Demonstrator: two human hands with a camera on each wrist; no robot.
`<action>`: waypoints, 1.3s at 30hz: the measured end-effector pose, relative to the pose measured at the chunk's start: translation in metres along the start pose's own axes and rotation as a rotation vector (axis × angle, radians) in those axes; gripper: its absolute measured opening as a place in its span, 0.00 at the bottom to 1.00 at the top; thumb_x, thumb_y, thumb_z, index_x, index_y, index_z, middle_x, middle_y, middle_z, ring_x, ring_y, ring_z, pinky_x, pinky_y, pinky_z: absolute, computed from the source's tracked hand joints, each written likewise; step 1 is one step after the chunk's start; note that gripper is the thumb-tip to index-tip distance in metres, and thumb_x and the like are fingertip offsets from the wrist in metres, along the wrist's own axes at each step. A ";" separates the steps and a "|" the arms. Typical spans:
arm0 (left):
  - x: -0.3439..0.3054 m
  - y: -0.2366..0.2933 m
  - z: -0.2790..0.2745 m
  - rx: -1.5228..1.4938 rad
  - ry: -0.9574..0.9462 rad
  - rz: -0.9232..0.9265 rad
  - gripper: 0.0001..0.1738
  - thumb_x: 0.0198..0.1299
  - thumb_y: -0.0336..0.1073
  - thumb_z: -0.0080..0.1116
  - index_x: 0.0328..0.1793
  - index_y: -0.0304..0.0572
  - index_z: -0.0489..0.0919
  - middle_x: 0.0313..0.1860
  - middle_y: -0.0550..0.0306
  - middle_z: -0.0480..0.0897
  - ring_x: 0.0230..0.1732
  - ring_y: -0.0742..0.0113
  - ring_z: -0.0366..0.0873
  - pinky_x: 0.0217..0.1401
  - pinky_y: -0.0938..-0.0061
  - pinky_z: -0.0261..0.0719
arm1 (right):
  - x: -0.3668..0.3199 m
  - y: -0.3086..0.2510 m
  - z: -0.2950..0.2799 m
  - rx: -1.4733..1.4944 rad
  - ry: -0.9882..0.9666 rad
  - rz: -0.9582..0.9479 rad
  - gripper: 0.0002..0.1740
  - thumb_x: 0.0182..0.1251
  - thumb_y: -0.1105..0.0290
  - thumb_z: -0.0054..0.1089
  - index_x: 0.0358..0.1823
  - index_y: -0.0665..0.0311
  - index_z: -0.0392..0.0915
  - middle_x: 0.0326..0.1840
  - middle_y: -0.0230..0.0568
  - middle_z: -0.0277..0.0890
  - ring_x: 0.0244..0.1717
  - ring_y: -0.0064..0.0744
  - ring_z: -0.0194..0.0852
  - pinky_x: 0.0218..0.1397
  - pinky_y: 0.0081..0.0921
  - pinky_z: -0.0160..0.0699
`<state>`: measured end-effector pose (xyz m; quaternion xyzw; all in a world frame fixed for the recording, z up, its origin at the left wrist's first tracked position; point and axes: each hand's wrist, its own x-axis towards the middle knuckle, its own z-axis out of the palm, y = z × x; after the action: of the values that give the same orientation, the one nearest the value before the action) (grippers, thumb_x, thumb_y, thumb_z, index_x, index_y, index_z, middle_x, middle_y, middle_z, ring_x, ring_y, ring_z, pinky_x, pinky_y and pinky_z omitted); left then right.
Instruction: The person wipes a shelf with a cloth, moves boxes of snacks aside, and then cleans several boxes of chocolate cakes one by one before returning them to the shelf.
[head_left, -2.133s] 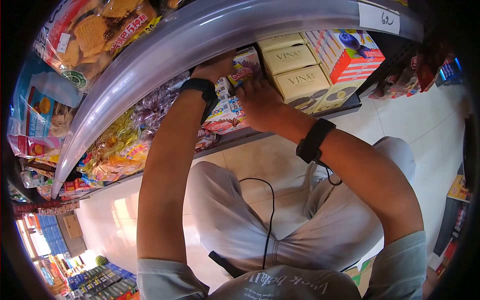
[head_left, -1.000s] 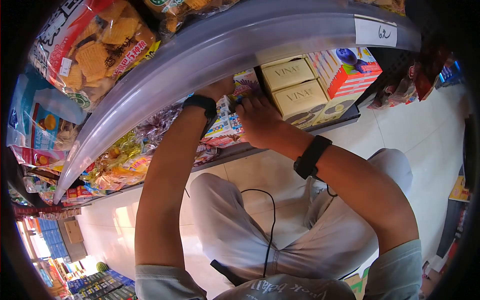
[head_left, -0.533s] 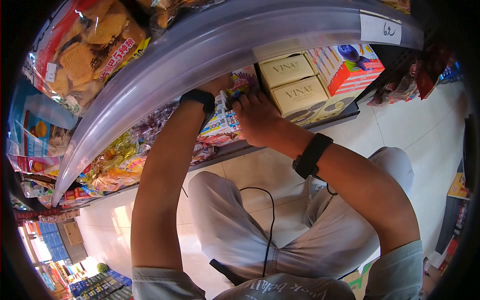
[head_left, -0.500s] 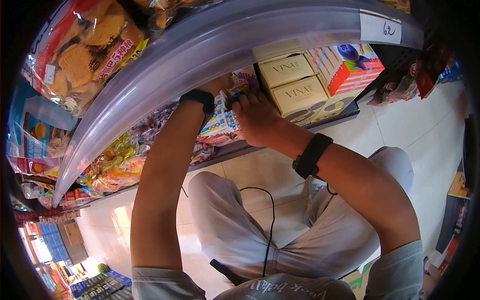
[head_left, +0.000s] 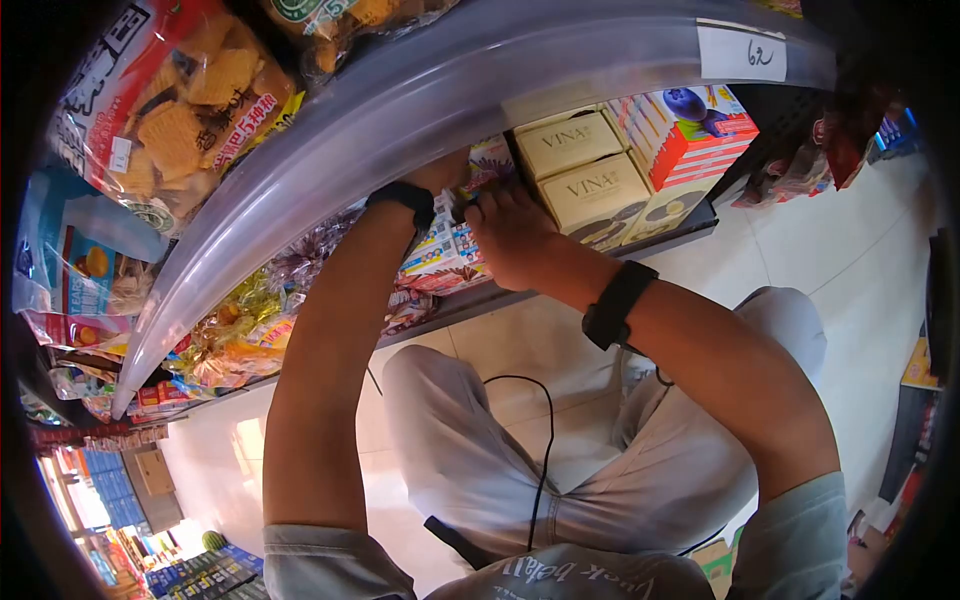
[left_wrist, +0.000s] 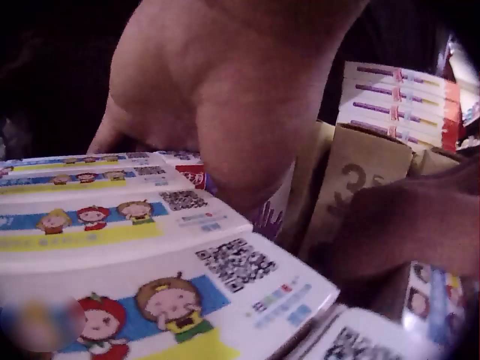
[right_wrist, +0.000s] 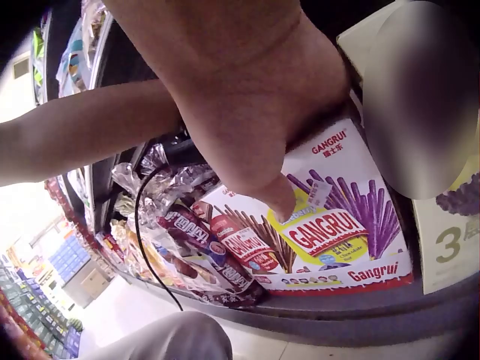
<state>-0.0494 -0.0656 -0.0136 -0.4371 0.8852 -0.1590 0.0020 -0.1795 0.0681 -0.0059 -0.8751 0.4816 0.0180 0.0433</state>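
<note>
- Purple-printed Gangrui box (right_wrist: 352, 251): at the shelf's (right_wrist: 345, 319) front edge, left of the VINA boxes (head_left: 595, 192).
- Right hand (head_left: 510, 235): over this box, thumb across its front; whether it grips, I cannot tell.
- Left hand (head_left: 440, 178): just beside, fingers hidden, state unclear.
- Wrapped sweets (head_left: 240, 320): towards the shelf's left end.

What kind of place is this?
Probably a shop: there's a handwritten label on the shelf edge, a big snack bag above, and matching VINA boxes stacked together.
</note>
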 end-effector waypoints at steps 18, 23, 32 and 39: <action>-0.003 -0.015 -0.009 -0.059 0.076 -0.037 0.27 0.59 0.40 0.49 0.66 0.45 0.71 0.65 0.42 0.70 0.69 0.47 0.63 0.69 0.53 0.61 | -0.058 0.027 -0.107 -0.085 0.364 0.123 0.27 0.58 0.61 0.61 0.54 0.72 0.70 0.55 0.50 0.71 0.60 0.43 0.67 0.70 0.43 0.55; -0.019 -0.013 -0.089 -0.108 -0.079 -0.158 0.27 0.60 0.42 0.51 0.66 0.43 0.70 0.66 0.40 0.70 0.68 0.45 0.64 0.69 0.52 0.60 | -0.102 0.067 -0.120 -0.376 0.467 0.342 0.36 0.65 0.46 0.53 0.61 0.72 0.67 0.58 0.54 0.71 0.65 0.49 0.62 0.69 0.49 0.51; -0.110 0.061 -0.142 -0.442 0.108 -0.284 0.18 0.63 0.37 0.50 0.56 0.36 0.75 0.46 0.36 0.80 0.50 0.39 0.76 0.56 0.54 0.72 | -0.092 0.126 -0.135 -0.064 0.204 0.764 0.49 0.54 0.26 0.49 0.54 0.70 0.76 0.57 0.57 0.74 0.64 0.60 0.64 0.63 0.62 0.57; -0.134 0.127 -0.148 -0.808 0.249 -0.404 0.09 0.58 0.28 0.57 0.44 0.34 0.79 0.41 0.39 0.82 0.45 0.42 0.78 0.48 0.57 0.75 | -0.082 0.161 -0.122 0.034 0.072 0.733 0.48 0.45 0.32 0.60 0.60 0.62 0.75 0.62 0.56 0.71 0.63 0.63 0.66 0.67 0.50 0.60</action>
<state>-0.0856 0.1513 0.0730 -0.5442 0.7668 0.1497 -0.3058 -0.3610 0.0400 0.1116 -0.6436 0.7646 -0.0064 0.0318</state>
